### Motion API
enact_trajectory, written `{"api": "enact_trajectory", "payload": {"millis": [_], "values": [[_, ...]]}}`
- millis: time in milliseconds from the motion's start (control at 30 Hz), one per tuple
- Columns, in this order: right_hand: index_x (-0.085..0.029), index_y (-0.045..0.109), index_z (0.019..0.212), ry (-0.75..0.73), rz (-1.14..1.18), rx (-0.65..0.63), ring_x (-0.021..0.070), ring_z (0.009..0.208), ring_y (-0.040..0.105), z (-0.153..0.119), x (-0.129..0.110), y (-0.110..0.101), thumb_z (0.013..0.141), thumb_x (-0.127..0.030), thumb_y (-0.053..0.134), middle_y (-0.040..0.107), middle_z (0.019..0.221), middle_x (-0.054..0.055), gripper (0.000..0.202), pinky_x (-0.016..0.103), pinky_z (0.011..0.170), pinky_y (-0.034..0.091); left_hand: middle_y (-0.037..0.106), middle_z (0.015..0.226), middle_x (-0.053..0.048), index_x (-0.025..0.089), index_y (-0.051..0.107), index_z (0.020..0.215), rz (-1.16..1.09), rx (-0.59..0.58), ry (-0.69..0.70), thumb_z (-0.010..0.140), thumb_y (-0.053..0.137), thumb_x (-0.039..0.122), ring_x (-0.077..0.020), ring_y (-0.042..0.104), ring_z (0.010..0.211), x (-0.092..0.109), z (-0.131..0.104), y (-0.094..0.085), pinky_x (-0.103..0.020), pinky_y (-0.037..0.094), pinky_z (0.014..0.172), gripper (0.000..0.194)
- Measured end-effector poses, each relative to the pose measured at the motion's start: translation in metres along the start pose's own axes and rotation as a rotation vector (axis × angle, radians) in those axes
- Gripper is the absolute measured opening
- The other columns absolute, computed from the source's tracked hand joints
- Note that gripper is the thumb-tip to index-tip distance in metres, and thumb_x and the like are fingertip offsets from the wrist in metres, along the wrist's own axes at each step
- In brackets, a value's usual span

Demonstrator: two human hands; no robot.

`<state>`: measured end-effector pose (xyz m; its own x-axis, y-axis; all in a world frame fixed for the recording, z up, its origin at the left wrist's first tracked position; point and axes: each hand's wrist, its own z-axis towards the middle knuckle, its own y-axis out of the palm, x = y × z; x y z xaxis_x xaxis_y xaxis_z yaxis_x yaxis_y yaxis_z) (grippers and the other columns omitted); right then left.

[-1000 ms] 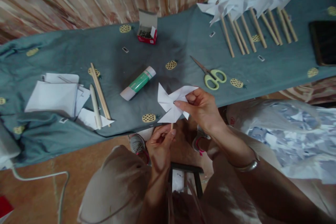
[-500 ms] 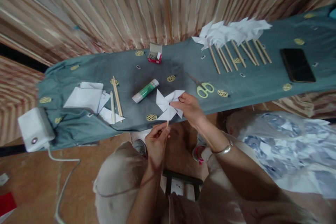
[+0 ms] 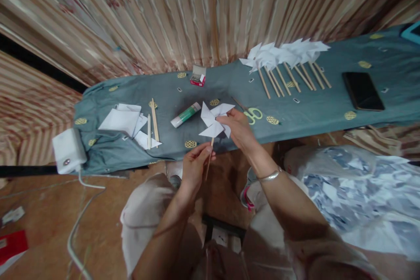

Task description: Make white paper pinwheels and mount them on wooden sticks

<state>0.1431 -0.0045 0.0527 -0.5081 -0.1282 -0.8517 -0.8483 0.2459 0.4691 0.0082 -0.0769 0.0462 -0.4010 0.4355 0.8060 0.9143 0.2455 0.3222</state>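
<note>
A white paper pinwheel [image 3: 210,119] is held just over the near edge of the cloth-covered table. My left hand [image 3: 193,164] pinches its thin wooden stick [image 3: 208,165] below the vanes. The fingers of my right hand [image 3: 241,127] close on the pinwheel's right side, the thumb pressing near its centre. Behind my right fingers lie scissors [image 3: 255,115] with light green handles, partly covered by that hand. A green and white glue stick [image 3: 185,115] rests left of the pinwheel. Farther back stands an open small red box [image 3: 197,79] with tiny metal pieces inside.
Several finished pinwheels [image 3: 282,54] lie in a row at the back right, near a black phone [image 3: 363,91]. Paper sheets [image 3: 120,121] and wooden sticks [image 3: 155,120] are on the left. A white corded device [image 3: 68,151] sits at the left end. A bag of paper scraps [image 3: 351,188] is at right.
The view has shifted, so the table things appear moved. My hands still hold the pinwheel, and more of its stick shows below my left fingers.
</note>
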Motion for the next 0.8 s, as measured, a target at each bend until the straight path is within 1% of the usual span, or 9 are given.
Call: {"api": "enact_trajectory", "payload": {"millis": [133,267,367,467,567,667,800], "values": [[-0.019,0.069,0.076,-0.053,0.015,0.018,0.0121,0.067,0.063,0.012,-0.010,-0.010,0.052,-0.017,0.078,0.072,0.072,-0.004,0.026,0.026,0.069,0.049,0.073,0.071,-0.003,0.014,0.078,0.078,0.120,-0.122,-0.037,0.045,0.093,0.041,-0.0132,0.066,0.063,0.015,0.010,0.007,-0.028,0.055,0.066,0.045],[-0.018,0.069,0.074,-0.062,0.009,0.057,0.0113,0.061,0.060,0.020,-0.018,-0.015,0.050,-0.020,0.079,0.070,0.067,-0.005,0.026,0.026,0.062,0.046,0.073,0.068,-0.003,0.014,0.078,0.075,0.216,-0.240,-0.036,0.050,0.092,0.036,-0.0119,0.064,0.063,0.025,0.022,0.014,-0.026,0.053,0.069,0.036],[-0.017,0.068,0.071,-0.049,0.020,0.093,0.0112,0.060,0.059,0.023,-0.020,-0.017,0.047,-0.019,0.080,0.070,0.065,-0.004,0.027,0.025,0.060,0.044,0.072,0.066,-0.002,0.014,0.078,0.074,0.256,-0.295,-0.023,0.053,0.090,0.035,-0.0110,0.063,0.062,0.026,0.030,0.019,-0.024,0.052,0.068,0.032],[-0.017,0.069,0.073,-0.040,0.010,0.099,0.0119,0.060,0.059,0.026,-0.018,-0.019,0.047,-0.017,0.079,0.071,0.066,-0.004,0.029,0.026,0.059,0.043,0.072,0.064,-0.001,0.015,0.077,0.071,0.267,-0.297,-0.024,0.052,0.089,0.034,-0.0112,0.062,0.060,0.021,0.036,0.019,-0.025,0.052,0.066,0.029],[-0.017,0.070,0.077,-0.031,-0.020,0.089,0.0133,0.062,0.061,0.030,-0.013,-0.022,0.047,-0.017,0.080,0.072,0.069,-0.003,0.032,0.028,0.062,0.046,0.071,0.064,-0.001,0.016,0.077,0.071,0.255,-0.278,-0.039,0.052,0.088,0.033,-0.0114,0.062,0.060,0.016,0.039,0.017,-0.025,0.052,0.066,0.028],[-0.019,0.070,0.080,-0.022,-0.043,0.052,0.0145,0.066,0.064,0.031,-0.009,-0.023,0.048,-0.020,0.084,0.073,0.074,-0.003,0.035,0.030,0.068,0.050,0.071,0.065,-0.001,0.015,0.077,0.071,0.241,-0.263,-0.061,0.052,0.088,0.032,-0.0113,0.062,0.060,0.015,0.041,0.015,-0.024,0.051,0.066,0.027],[-0.021,0.069,0.081,-0.025,-0.061,-0.017,0.0155,0.072,0.067,0.029,-0.008,-0.021,0.051,-0.027,0.089,0.076,0.080,-0.002,0.037,0.032,0.076,0.053,0.070,0.063,0.001,0.016,0.077,0.069,0.209,-0.253,-0.070,0.052,0.088,0.031,-0.0096,0.060,0.058,0.018,0.041,0.013,-0.022,0.050,0.063,0.025]]}}
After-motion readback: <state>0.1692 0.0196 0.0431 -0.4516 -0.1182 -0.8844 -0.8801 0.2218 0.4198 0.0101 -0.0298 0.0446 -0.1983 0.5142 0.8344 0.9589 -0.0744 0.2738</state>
